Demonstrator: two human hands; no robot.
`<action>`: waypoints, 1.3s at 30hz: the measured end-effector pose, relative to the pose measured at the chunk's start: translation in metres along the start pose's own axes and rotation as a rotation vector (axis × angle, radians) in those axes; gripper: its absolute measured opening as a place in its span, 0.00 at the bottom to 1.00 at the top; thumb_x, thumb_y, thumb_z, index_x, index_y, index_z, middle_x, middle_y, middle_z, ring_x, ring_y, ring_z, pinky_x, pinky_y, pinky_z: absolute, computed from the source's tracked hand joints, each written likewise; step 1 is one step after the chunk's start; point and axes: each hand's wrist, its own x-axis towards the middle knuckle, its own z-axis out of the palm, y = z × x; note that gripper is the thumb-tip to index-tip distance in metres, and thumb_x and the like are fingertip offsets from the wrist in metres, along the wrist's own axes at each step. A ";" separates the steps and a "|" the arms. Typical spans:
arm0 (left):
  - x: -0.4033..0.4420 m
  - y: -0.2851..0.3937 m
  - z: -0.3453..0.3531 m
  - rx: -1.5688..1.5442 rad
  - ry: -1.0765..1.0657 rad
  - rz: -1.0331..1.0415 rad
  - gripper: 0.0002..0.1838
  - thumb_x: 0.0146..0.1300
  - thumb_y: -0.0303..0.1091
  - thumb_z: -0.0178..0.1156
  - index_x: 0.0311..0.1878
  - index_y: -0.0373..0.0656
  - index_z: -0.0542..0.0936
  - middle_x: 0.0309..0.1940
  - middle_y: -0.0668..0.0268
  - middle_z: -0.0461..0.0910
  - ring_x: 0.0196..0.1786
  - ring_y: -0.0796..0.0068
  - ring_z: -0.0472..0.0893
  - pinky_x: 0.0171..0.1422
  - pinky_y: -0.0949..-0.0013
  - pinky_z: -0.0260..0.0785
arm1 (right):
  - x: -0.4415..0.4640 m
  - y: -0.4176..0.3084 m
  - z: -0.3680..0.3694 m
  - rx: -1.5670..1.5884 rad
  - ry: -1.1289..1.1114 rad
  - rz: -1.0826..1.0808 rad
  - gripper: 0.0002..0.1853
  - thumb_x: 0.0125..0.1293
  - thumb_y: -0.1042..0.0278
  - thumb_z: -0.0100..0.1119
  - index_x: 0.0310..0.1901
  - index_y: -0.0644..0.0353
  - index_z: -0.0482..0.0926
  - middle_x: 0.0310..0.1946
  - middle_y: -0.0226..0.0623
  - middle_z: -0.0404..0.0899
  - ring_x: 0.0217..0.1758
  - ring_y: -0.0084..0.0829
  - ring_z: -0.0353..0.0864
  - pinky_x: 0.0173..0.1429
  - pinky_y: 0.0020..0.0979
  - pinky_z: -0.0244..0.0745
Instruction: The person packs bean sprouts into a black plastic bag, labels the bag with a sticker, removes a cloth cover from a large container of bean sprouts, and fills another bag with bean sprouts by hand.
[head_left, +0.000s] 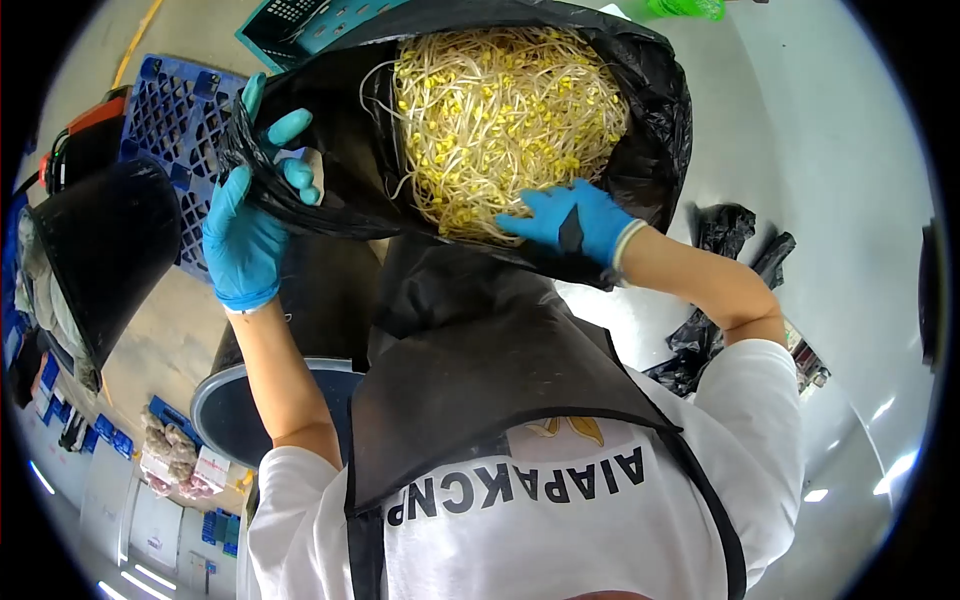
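A black plastic bag (pixel 655 110) lies open at the top centre, with a mass of bean sprouts (pixel 510 120) with yellow heads inside. My left hand (pixel 250 215), in a blue glove, grips the gathered left edge of the bag, fingers curled round the plastic. On the lower right side of the sprouts rests my right hand (pixel 575 220), also blue-gloved, its fingers spread over them near the bag's edge. A small black scrap clings to the back of this glove.
Below my left forearm stands a dark tub (pixel 215 410). A black bin (pixel 120 250) and a blue pallet (pixel 185 110) are at the left. A green crate (pixel 300 35) sits at the top. Crumpled black bags (pixel 700 340) lie at the right.
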 end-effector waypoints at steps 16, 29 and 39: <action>0.016 -0.007 0.033 0.244 0.033 0.040 0.40 0.66 0.40 0.50 0.75 0.37 0.44 0.65 0.44 0.64 0.38 0.74 0.72 0.38 0.76 0.67 | 0.039 0.082 -0.034 0.172 0.113 0.085 0.43 0.58 0.49 0.59 0.73 0.46 0.52 0.27 0.46 0.79 0.33 0.40 0.81 0.48 0.38 0.78; 0.022 -0.010 0.048 0.159 -0.031 -0.060 0.43 0.65 0.39 0.53 0.75 0.40 0.39 0.63 0.44 0.66 0.43 0.70 0.77 0.44 0.71 0.74 | -0.073 0.029 0.055 0.461 0.429 0.334 0.26 0.56 0.77 0.55 0.59 0.68 0.69 0.54 0.51 0.73 0.56 0.48 0.73 0.62 0.38 0.70; 0.008 -0.016 0.048 0.111 -0.021 -0.109 0.43 0.66 0.36 0.54 0.75 0.38 0.39 0.62 0.46 0.68 0.45 0.68 0.78 0.47 0.68 0.76 | -0.097 0.005 0.070 0.040 0.520 0.171 0.24 0.54 0.73 0.55 0.55 0.64 0.74 0.50 0.53 0.75 0.46 0.48 0.75 0.53 0.39 0.72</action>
